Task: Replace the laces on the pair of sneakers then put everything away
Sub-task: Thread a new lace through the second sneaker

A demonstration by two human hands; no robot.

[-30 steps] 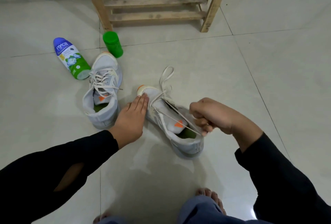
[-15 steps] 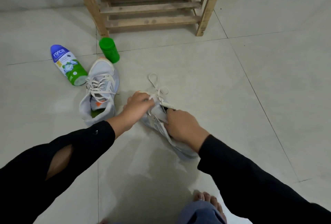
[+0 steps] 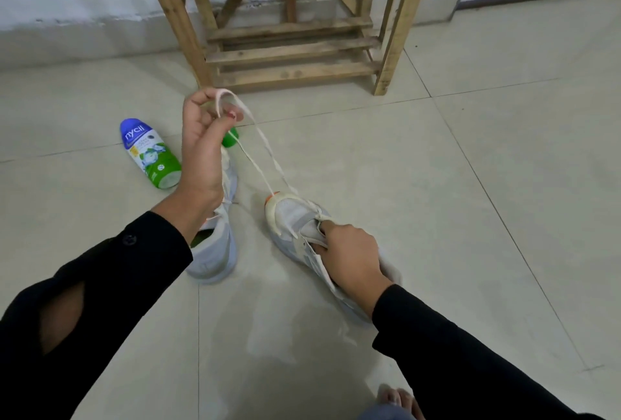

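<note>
Since half a second ago, my left hand (image 3: 201, 144) has risen from the sneaker (image 3: 295, 218) on the floor, drawing its lace (image 3: 265, 145) up in a loop. I judge the lace soft, light and limp, best pinched near the eyelets. Left fingers pinch it; my right hand (image 3: 353, 261) grips the sneaker's throat, fingers curled.

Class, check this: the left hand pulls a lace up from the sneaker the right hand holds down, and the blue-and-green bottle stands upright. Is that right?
No. The head view shows the blue-and-green bottle lying on its side on the floor. The rest holds: the left hand pulls a lace up from the sneaker the right hand holds down.
</note>
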